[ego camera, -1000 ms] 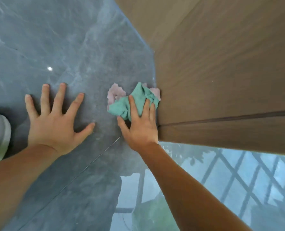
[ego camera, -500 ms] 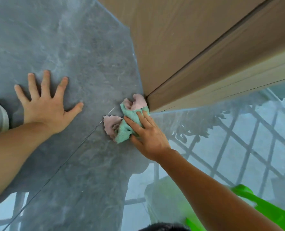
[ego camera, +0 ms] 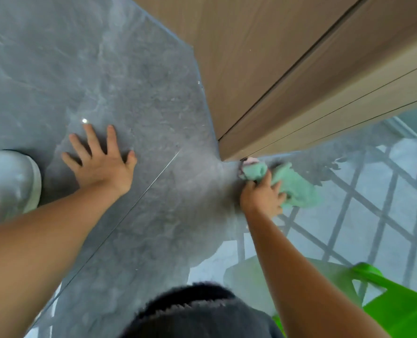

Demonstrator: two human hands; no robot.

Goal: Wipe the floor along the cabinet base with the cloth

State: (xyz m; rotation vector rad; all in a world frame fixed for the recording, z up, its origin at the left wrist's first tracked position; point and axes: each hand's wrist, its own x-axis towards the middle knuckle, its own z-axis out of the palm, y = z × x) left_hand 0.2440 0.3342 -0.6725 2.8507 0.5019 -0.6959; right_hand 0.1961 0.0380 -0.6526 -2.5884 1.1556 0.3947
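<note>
Grey stone floor (ego camera: 134,76) fills most of the view, shiny enough to mirror a window grid on the right side. Going left to right there is one white shoe (ego camera: 9,181), two bare hands, one cloth, one wooden cabinet and one bright green plastic thing.

At the far left edge sits the white shoe. Just beside it, the left hand (ego camera: 102,164) lies flat on the floor with its fingers spread wide, holding nothing. A thin line between two tiles runs slanting past that hand.

Next comes the right hand (ego camera: 261,196), fingers curled and bunched on the cloth (ego camera: 292,184). The cloth is green with a bit of pink at its tip. It lies on the floor under and past the fingers, sticking out to the right of them. The pink tip touches the bottom corner of the cabinet (ego camera: 288,76), which is brown wood with dark thin gaps between its panels.

Down in the bottom right corner is the green plastic thing (ego camera: 395,306); I cannot tell what it is. Dark clothing shows at the bottom middle.
</note>
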